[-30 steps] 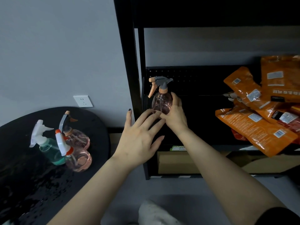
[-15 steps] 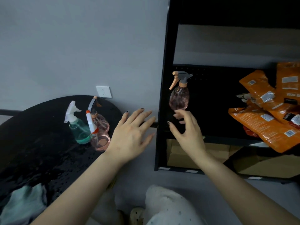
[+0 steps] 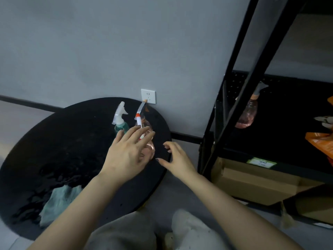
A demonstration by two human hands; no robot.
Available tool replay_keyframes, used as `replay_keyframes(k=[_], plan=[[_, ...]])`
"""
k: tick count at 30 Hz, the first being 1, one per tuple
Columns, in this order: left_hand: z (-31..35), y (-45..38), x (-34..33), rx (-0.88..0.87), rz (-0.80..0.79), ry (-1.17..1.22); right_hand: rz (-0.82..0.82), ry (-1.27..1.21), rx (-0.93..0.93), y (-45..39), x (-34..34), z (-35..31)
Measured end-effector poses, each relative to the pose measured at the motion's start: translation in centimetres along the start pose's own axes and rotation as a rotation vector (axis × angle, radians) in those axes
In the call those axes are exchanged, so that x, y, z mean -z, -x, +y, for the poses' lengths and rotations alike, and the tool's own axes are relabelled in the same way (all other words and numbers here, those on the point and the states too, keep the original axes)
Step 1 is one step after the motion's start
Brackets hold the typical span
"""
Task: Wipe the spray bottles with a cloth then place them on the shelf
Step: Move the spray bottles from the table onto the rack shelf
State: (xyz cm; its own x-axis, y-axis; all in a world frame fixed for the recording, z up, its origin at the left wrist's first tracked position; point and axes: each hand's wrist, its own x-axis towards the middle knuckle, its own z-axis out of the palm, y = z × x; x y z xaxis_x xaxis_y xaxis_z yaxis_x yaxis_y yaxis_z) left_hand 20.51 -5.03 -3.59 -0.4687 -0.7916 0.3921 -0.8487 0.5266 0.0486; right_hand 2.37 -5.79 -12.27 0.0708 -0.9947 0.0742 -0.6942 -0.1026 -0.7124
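Spray bottle point(image 3: 246, 114) now stands on the shelf point(image 3: 270, 152), released; my open left hand point(image 3: 126, 156) and empty right hand point(image 3: 177, 159) have swung toward, probably, the pink bottle point(image 3: 150, 141) on the desk point(image 3: 63, 141).

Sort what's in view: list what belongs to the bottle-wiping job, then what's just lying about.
Part of the job:
- pink spray bottle under the left hand
- second pink bottle with grey trigger
- green spray bottle
- cloth on the round table
- pink bottle on the shelf
- shelf
- right hand, holding nothing

Lying about:
- orange packets
- cardboard boxes
- wall socket
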Motion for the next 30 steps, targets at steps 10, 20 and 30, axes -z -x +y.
replay_keyframes(k=[10,20,30], plan=[[-4.7,0.4,-1.0,0.110,0.009,-0.009,-0.033,-0.007,-0.256,-7.3,-7.9,-0.6],[-5.9,-0.3,-1.8,0.119,-0.020,-0.019,0.023,-0.159,-0.251,-8.4,-10.5,-0.2],[-3.4,-0.8,-1.2,0.078,-0.042,0.046,0.113,-0.312,-0.174,-4.5,-5.8,0.0]])
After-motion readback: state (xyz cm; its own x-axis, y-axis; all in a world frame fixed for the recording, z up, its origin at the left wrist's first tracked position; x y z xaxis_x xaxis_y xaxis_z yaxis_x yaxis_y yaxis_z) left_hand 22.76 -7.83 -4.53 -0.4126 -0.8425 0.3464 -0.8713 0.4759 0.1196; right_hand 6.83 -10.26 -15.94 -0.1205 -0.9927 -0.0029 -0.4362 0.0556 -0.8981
